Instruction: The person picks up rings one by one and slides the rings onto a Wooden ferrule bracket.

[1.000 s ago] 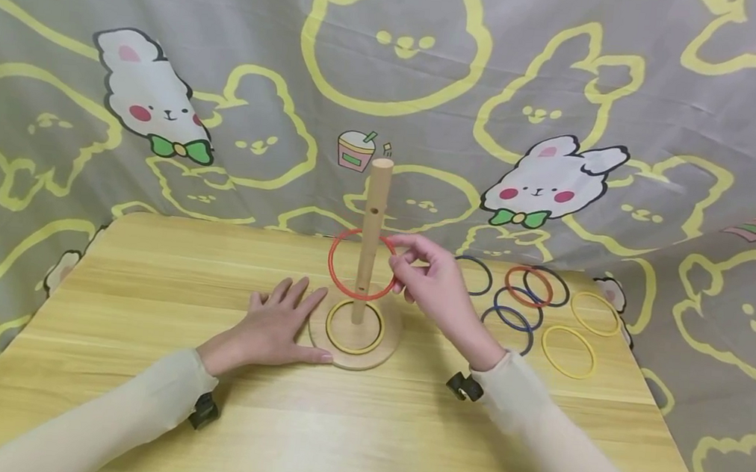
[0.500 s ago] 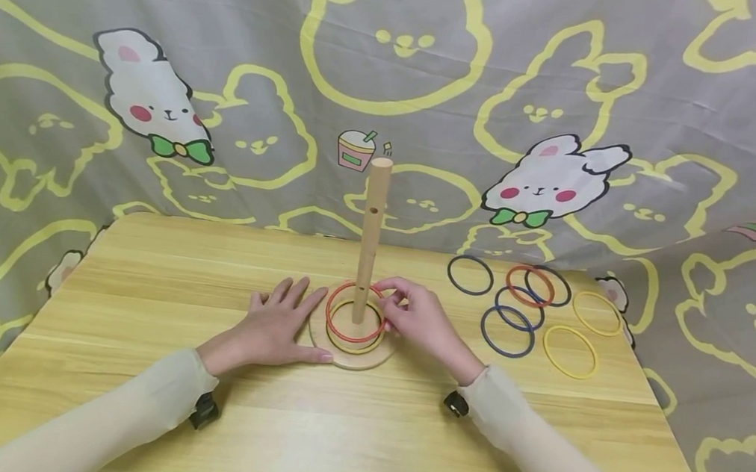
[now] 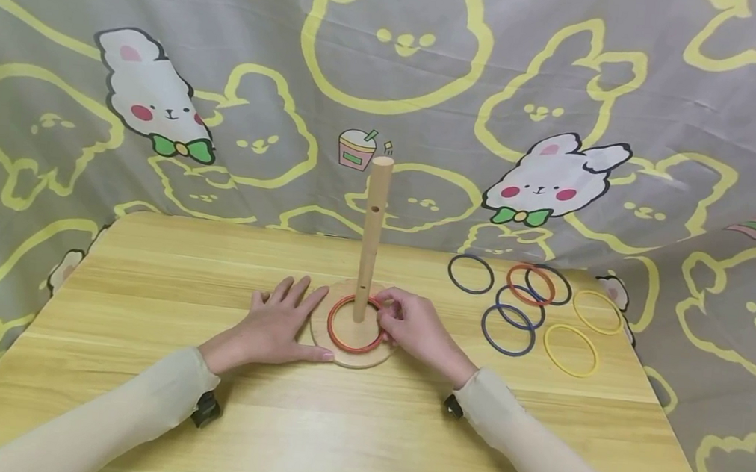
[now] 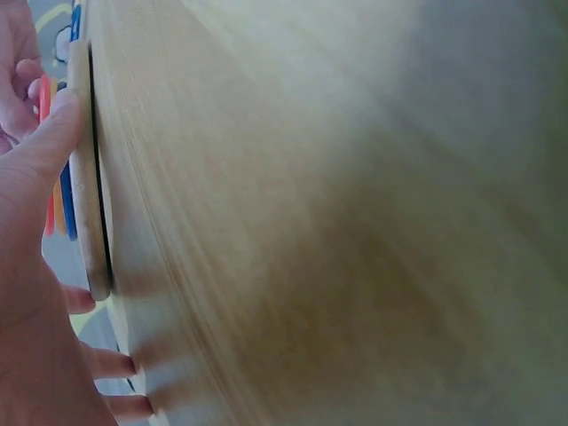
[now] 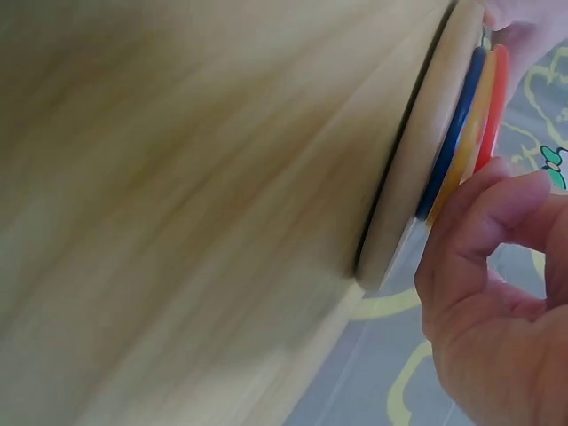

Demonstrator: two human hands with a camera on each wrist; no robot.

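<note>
A wooden peg (image 3: 373, 228) stands upright on a round wooden base (image 3: 356, 360). My left hand (image 3: 268, 331) rests at the base's left side, fingers spread and thumb on its front rim. At the peg's foot, my right hand (image 3: 422, 333) pinches the right edge of a red ring (image 3: 330, 325) that encircles the peg. In the right wrist view, a blue ring (image 5: 453, 133) lies lowest against the base, with a yellow ring (image 5: 468, 146) between it and the red one. From the head these lower rings are mostly hidden under the red ring.
Loose rings lie on the table (image 3: 334, 427) to the right: several dark blue ones, such as a blue ring (image 3: 482, 335), a red-orange ring (image 3: 509, 285), and two yellow ones, the nearer yellow ring (image 3: 546, 348) lying apart. A patterned curtain (image 3: 269, 16) hangs behind.
My right hand has lowered the red ring along the peg, from mid-height down onto the rings at the base. The left hand has stayed in place.
</note>
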